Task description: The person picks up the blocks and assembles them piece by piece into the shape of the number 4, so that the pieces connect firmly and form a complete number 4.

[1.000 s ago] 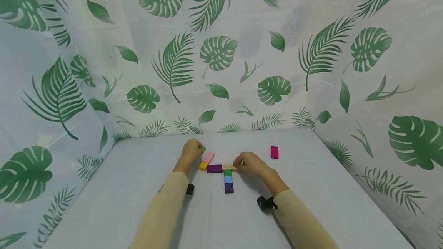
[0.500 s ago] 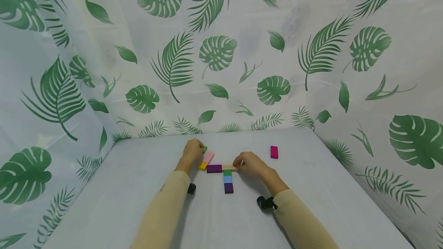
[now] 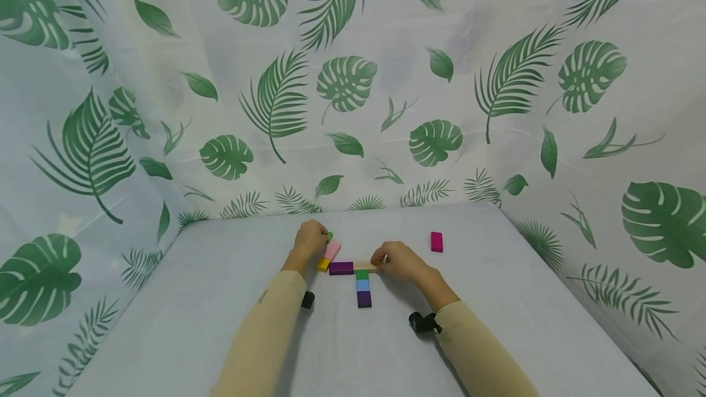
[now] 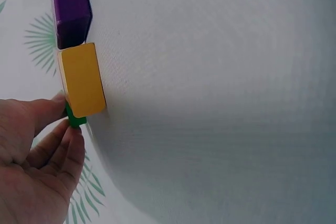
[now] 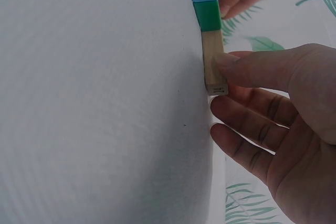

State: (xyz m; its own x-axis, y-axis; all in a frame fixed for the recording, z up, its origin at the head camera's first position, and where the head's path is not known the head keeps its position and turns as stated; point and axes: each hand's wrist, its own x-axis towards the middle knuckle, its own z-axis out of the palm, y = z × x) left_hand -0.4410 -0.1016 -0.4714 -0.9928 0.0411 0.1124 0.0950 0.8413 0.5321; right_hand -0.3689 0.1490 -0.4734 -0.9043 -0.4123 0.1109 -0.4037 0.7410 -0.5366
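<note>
My left hand (image 3: 309, 241) pinches a green block (image 4: 76, 117) between thumb and fingers, at the far end of a pink block (image 3: 333, 250). Below the pink block lies a yellow block (image 4: 84, 80), whose corner meets the left end of a purple block (image 3: 341, 268). A plain wooden block (image 5: 213, 59) continues that row to the right. On its right end my right hand (image 3: 401, 261) holds it with thumb and fingertips. From the wooden block a column runs toward me: a green block (image 3: 361, 274), a light blue block (image 3: 363, 285) and a dark purple block (image 3: 364, 299).
A magenta block (image 3: 437, 242) lies alone at the back right of the white-covered table (image 3: 182, 323). Leaf-printed cloth (image 3: 386, 90) hangs behind the table and at both sides.
My left hand has shifted slightly to the right with the green block, toward the pink block's far end. The right hand stays where it was on the wooden block.
</note>
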